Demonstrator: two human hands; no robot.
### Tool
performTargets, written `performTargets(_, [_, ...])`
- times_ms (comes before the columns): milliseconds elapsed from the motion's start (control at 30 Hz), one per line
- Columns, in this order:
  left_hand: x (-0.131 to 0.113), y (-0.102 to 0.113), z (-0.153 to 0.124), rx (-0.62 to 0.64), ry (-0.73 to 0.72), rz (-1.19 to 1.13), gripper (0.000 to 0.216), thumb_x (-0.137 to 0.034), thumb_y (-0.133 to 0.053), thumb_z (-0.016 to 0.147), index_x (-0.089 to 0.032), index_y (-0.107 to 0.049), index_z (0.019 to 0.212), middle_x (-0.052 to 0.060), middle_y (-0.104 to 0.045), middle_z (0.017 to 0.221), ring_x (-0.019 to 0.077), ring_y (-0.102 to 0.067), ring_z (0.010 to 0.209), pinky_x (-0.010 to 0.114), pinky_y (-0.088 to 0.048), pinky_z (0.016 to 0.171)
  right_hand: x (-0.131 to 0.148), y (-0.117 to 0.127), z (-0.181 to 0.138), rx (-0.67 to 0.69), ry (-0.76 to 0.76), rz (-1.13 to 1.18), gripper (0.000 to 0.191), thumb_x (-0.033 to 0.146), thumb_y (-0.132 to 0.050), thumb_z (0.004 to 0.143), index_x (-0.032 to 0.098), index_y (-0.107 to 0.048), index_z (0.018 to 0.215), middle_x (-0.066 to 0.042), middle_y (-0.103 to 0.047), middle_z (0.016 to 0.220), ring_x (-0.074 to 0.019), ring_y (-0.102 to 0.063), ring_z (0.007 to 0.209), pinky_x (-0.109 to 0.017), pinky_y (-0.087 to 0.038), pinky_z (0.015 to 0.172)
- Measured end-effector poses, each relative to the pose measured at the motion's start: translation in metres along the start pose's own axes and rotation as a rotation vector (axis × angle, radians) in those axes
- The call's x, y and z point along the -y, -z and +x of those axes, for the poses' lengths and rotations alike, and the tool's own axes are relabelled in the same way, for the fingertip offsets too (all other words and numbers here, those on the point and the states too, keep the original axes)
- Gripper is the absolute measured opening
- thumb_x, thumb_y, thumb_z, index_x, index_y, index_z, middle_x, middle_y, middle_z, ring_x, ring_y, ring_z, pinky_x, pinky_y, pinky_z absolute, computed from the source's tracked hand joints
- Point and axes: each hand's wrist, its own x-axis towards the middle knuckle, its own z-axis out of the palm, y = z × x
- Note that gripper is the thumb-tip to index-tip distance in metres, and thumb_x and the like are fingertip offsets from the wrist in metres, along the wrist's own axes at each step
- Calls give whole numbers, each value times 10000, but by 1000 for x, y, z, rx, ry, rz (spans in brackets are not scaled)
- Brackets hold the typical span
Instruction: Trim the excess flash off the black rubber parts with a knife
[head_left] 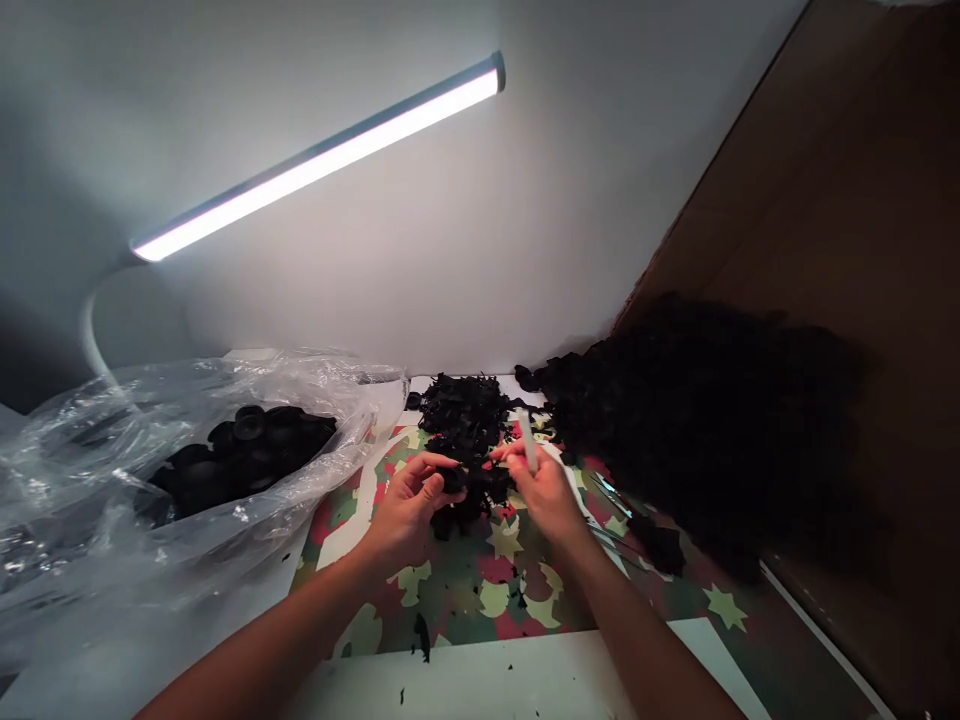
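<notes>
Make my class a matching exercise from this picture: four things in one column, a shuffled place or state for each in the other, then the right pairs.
Column one
1. Lamp
2. Clear plastic bag
3. Left hand
4. Right hand

Column two
A. Grips a slim white stick
B. Lit, above the work surface
C. Pinches a small black item
D. Has black rounded pieces inside

Pairs: 1-B, 2-D, 3-C, 4-A
</notes>
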Motion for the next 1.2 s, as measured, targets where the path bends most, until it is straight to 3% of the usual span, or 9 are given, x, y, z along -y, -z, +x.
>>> performTargets(133, [0,2,0,26,-20,134,386,-442,-865,705,-190,-719,958,62,-710,991,214,-672,912,322,-560,799,20,-19,-16,311,86,198,262,422,-563,949,224,-616,1112,1,-672,882,-161,-581,721,-239,-416,613])
performTargets(233, [-6,1,-2,20,-84,315,288,-355,-855,721,-181,-693,882,50,-699,962,211,-657,918,298,-529,793,23,-29,-20,258,68,94,112,321,-597,927,211,-616,928,23,-625,763,-151,-529,656,-246,-358,589])
performTargets(367, [-13,-1,-1,18,-154,448,234,-362,-778,796,-175,-638,783,15,-643,818,167,-597,780,263,-482,707,25,-29,-20,180,128,2,288,290,-551,938,204,-493,669,31,-513,641,-141,-451,606,-264,-298,576])
performTargets(600, [-10,0,13,-242,-30,32,468,-579,-757,747,-200,-482,755,-25,-607,699,118,-560,601,233,-453,581,45,-21,-33,270,181,123,288,216,-553,862,214,-416,608,52,-407,584,-125,-405,557,-255,-303,550])
performTargets(733, [-12,-8,8,-115,141,-69,484,-609,-739,765,-207,-479,840,-21,-625,685,102,-530,531,199,-391,491,35,-15,-28,453,205,-20,177,176,-655,851,204,-596,686,23,-592,751,-142,-539,676,-250,-371,619])
performTargets(933, [-12,-9,2,-53,194,-19,471,-651,-648,836,-214,-492,916,-55,-561,645,67,-461,489,152,-290,442,26,-11,-17,198,178,59,108,321,-670,926,223,-715,941,-27,-702,908,-203,-638,845,-290,-452,739])
performTargets(1033, [-5,-5,1,7,239,61,484,-694,-556,874,-220,-462,898,-64,-531,619,69,-440,461,159,-271,431,32,-17,-20,175,190,173,124,323,-662,925,224,-733,949,-38,-712,942,-205,-643,861,-292,-463,741])
performTargets(1100, [-1,-3,-1,34,163,193,522,-735,-533,855,-222,-488,944,-53,-555,653,80,-447,465,181,-306,438,36,-22,-24,145,159,190,185,315,-639,926,204,-715,800,-27,-673,806,-185,-603,750,-289,-433,679])
performTargets(1200, [-2,-2,-4,20,-122,503,601,-659,-759,720,-213,-604,1092,32,-676,913,128,-569,637,245,-459,571,38,-27,-28,93,32,223,271,340,-614,925,191,-659,703,-6,-587,686,-161,-509,648,-289,-371,607])
